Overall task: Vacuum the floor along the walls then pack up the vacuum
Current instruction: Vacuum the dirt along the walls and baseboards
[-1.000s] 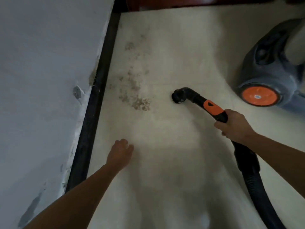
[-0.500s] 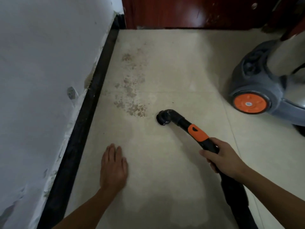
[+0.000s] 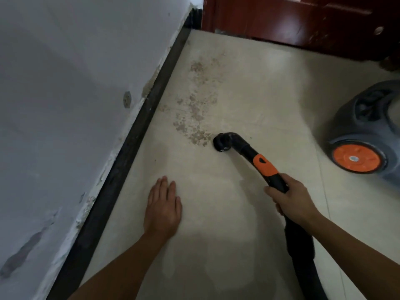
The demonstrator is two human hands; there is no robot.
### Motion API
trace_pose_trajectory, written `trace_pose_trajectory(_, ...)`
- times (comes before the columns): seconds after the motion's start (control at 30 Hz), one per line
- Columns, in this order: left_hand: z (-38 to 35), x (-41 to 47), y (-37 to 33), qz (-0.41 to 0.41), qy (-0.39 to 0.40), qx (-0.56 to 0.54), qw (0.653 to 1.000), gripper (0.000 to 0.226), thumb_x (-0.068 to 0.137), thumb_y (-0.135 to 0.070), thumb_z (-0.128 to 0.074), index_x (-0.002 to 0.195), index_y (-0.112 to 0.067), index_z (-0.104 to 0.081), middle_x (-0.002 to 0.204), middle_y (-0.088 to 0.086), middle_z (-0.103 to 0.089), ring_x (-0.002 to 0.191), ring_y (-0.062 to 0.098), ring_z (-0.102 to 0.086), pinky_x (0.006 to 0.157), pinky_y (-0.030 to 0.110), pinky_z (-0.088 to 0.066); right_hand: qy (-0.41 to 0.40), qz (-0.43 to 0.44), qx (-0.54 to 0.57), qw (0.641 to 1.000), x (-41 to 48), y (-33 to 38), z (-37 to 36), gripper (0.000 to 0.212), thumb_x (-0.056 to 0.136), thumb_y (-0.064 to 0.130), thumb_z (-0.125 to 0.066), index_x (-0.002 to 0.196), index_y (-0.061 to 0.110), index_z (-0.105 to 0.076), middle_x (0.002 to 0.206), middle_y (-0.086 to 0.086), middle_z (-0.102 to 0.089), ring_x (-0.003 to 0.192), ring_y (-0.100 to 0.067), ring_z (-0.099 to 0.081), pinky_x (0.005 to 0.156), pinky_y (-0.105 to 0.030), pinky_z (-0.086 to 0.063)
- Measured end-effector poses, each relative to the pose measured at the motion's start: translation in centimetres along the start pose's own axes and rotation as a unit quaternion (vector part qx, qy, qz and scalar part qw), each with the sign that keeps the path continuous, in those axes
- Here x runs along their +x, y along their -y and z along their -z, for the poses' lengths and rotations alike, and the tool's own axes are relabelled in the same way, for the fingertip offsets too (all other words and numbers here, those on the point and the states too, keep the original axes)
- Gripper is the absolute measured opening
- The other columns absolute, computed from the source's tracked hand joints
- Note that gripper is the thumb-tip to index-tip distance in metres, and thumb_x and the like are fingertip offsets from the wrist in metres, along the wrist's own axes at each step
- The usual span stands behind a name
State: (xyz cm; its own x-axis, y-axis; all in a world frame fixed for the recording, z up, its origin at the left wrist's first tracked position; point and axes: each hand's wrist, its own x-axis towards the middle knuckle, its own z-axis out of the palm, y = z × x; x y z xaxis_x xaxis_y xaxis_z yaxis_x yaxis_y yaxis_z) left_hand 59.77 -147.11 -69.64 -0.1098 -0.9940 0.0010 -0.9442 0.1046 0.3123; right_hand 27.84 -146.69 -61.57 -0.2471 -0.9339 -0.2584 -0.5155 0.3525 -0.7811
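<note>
Vacuum hose end [image 3: 221, 142] is mouth-down at the tiled floor [image 3: 259, 83], right of the black skirting board [image 3: 129, 148] and apart from it.

Findings, left to right:

- White wall [image 3: 65, 105], left of the skirting board: plaster chipped along the joint.
- Left hand [image 3: 163, 206], just right of the skirting board: flat on the floor, palm down, fingers straight and close together, holding nothing. It appears to act as a brace.
- Dirt patch [image 3: 194, 118]: a brownish speckled trail further from the skirting board than the left hand. Its near end lies just beside the hose end and is not yet cleared.
- Right hand [image 3: 292, 198], further right: fingers wrapped round the black grip directly behind the orange collar [image 3: 265, 165].
- Flexible hose [image 3: 303, 252]: runs from that grip toward the bottom edge.
- Canister body [image 3: 363, 131], farthest from the skirting board: one orange wheel [image 3: 356, 158] shows and the top is cut off.

Assessment: the elbow and grip look rigid and light, suited to one-handed steering, and the present hold is the correct one. The hose should flex and trail. The canister is likely the heavy part and better rolled than dragged. No carry handle is visible.
</note>
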Motion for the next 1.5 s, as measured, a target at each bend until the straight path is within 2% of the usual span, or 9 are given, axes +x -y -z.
trace_pose_trajectory(0.17,-0.3,0.0,0.2,-0.006,-0.024,-0.001,1.000,0.049,0.093,-0.024,-0.035,0.126,0.004,-0.058,0.136,0.028,-0.050,0.127,0.041,-0.048,0.106,0.051,-0.039,-0.034,0.006,-0.024,0.999,2.4,0.6,-0.4,0.019,0.083,0.021,-0.072,0.100,0.025,-0.064,0.056,-0.002,-0.061,0.037,-0.014,-0.054,0.042,-0.027,-0.045)
trace_pose_trajectory(0.33,-0.8,0.2,0.4,0.003,-0.023,0.009,1.000,0.050,0.093,-0.025,-0.034,0.129,0.001,-0.057,0.138,0.025,-0.049,0.130,0.037,-0.046,0.108,0.048,-0.037,0.051,0.052,-0.042,0.996,3.1,1.2,-2.4,0.020,0.081,0.025,-0.073,0.096,0.034,-0.063,0.054,0.005,-0.060,0.037,-0.015,-0.054,0.041,-0.025,-0.043)
trace_pose_trajectory(0.5,-1.2,0.4,0.7,0.009,-0.018,0.019,1.000,0.050,0.093,-0.027,-0.033,0.131,-0.002,-0.056,0.141,0.022,-0.048,0.133,0.035,-0.043,0.112,0.045,-0.032,0.000,0.053,-0.061,0.997,5.1,1.4,-2.5,0.020,0.083,0.023,-0.072,0.100,0.029,-0.063,0.055,0.000,-0.060,0.037,-0.015,-0.056,0.043,-0.031,-0.047)
trace_pose_trajectory(0.63,-1.2,0.3,0.7,0.012,-0.011,0.020,1.000,0.050,0.093,-0.028,-0.034,0.132,-0.004,-0.055,0.143,0.020,-0.046,0.135,0.034,-0.040,0.113,0.044,-0.032,0.053,0.071,-0.043,0.995,5.6,2.0,-3.4,0.018,0.082,0.023,-0.072,0.092,0.034,-0.063,0.054,0.002,-0.060,0.036,-0.017,-0.054,0.039,-0.028,-0.043)
trace_pose_trajectory(0.9,-0.9,0.3,0.5,0.018,-0.008,0.031,0.999,0.050,0.093,-0.028,-0.034,0.132,-0.005,-0.056,0.143,0.019,-0.046,0.135,0.032,-0.041,0.113,0.044,-0.029,0.060,0.082,-0.033,0.994,8.9,4.1,-5.9,0.018,0.079,0.023,-0.073,0.090,0.034,-0.063,0.054,0.002,-0.058,0.036,-0.018,-0.054,0.045,-0.028,-0.044)
trace_pose_trajectory(1.03,-1.0,0.3,0.5,0.014,-0.013,0.038,0.999,0.050,0.092,-0.027,-0.036,0.131,-0.004,-0.057,0.142,0.020,-0.047,0.134,0.033,-0.043,0.112,0.044,-0.029,0.045,0.081,-0.033,0.995,10.3,5.3,-7.2,0.021,0.078,0.025,-0.072,0.097,0.028,-0.063,0.058,-0.004,-0.060,0.037,-0.019,-0.055,0.046,-0.029,-0.046)
trace_pose_trajectory(1.17,-1.2,0.3,0.6,0.011,-0.014,0.045,0.999,0.050,0.093,-0.028,-0.036,0.133,-0.005,-0.055,0.144,0.020,-0.045,0.136,0.032,-0.040,0.114,0.044,-0.026,0.087,0.099,-0.036,0.991,11.3,7.0,-8.9,0.017,0.078,0.024,-0.071,0.092,0.027,-0.063,0.057,-0.002,-0.059,0.034,-0.013,-0.053,0.039,-0.024,-0.041)
trace_pose_trajectory(1.4,-1.4,0.3,0.8,0.011,-0.001,0.062,0.998,0.051,0.095,-0.032,-0.035,0.137,-0.008,-0.051,0.146,0.018,-0.043,0.139,0.030,-0.036,0.115,0.045,-0.023,0.107,0.086,-0.021,0.990,14.0,10.7,-12.8,0.021,0.081,0.024,-0.071,0.099,0.022,-0.062,0.064,-0.006,-0.060,0.040,-0.020,-0.054,0.047,-0.028,-0.043)
trace_pose_trajectory(1.5,-1.3,0.4,0.9,0.009,-0.002,0.066,0.998,0.051,0.094,-0.032,-0.036,0.137,-0.008,-0.052,0.146,0.017,-0.044,0.138,0.030,-0.037,0.115,0.046,-0.023,0.120,0.083,-0.027,0.989,13.8,11.4,-13.5,0.019,0.080,0.022,-0.070,0.097,0.021,-0.061,0.063,-0.008,-0.060,0.040,-0.021,-0.054,0.045,-0.027,-0.043)
